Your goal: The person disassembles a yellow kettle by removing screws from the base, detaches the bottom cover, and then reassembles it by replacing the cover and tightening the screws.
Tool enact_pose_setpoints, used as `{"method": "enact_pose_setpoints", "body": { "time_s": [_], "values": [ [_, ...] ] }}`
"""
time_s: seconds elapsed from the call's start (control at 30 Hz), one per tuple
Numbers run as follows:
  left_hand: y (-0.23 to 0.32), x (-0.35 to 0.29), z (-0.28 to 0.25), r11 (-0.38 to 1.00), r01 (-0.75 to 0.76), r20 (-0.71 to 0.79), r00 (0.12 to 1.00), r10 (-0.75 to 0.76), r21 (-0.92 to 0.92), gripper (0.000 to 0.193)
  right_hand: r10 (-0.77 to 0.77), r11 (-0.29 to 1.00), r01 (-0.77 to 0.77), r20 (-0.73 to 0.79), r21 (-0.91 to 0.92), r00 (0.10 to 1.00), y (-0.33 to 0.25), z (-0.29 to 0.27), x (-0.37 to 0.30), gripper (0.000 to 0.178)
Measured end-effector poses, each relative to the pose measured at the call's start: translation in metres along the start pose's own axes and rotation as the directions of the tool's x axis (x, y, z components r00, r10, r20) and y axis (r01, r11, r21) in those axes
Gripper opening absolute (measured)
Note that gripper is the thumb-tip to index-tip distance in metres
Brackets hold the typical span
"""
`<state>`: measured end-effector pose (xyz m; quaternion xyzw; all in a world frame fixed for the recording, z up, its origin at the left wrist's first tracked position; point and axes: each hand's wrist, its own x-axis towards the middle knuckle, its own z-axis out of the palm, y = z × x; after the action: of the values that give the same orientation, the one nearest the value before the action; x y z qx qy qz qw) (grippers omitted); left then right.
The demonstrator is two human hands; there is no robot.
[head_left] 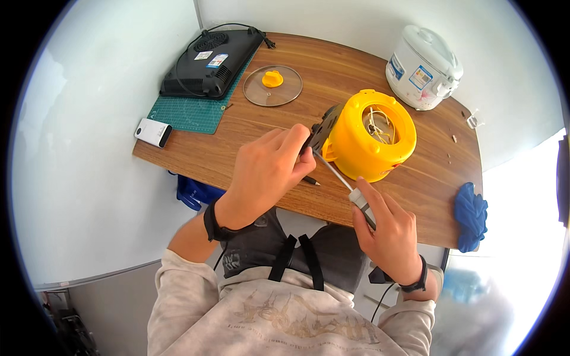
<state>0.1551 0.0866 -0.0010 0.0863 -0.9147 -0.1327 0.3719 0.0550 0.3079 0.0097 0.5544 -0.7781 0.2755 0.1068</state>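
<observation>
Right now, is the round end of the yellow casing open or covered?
Open: the yellow casing shows loose wires through its round end.

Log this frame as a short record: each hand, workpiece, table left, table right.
left_hand: left hand by the dark slotted part of the yellow appliance; exact grip hidden
right_hand: right hand holds screwdriver by its handle, shaft toward left fingertips
workpiece: yellow appliance, round opening facing up, loose wires inside
table_left: black appliance partly on green mat; white device; glass lid, yellow knob
table_right: white lidded cooker behind; blue cloth near edge
</observation>
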Motion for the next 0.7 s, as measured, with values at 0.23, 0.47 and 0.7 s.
{"method": "enact_pose_setpoints", "body": {
  "time_s": [0.23,0.47,0.7],
  "values": [
    [-0.004,-0.016,-0.003,0.896,0.303,0.08,0.953,-0.293,-0.323,0.033,-0.064,0.998,0.064,-0.012,-0.007,0.998,-0.004,0.011,-0.004,0.047],
    [-0.035,-0.011,-0.009,0.9,0.429,-0.07,0.898,-0.434,-0.072,0.023,-0.024,0.997,0.028,0.066,-0.072,0.998,-0.023,0.015,-0.003,0.046],
    [-0.112,-0.028,-0.025,0.53,0.673,0.238,0.707,-0.666,-0.515,0.029,-0.018,0.996,0.013,0.051,0.09,0.999,0.002,0.004,-0.012,0.046]
  ]
}}
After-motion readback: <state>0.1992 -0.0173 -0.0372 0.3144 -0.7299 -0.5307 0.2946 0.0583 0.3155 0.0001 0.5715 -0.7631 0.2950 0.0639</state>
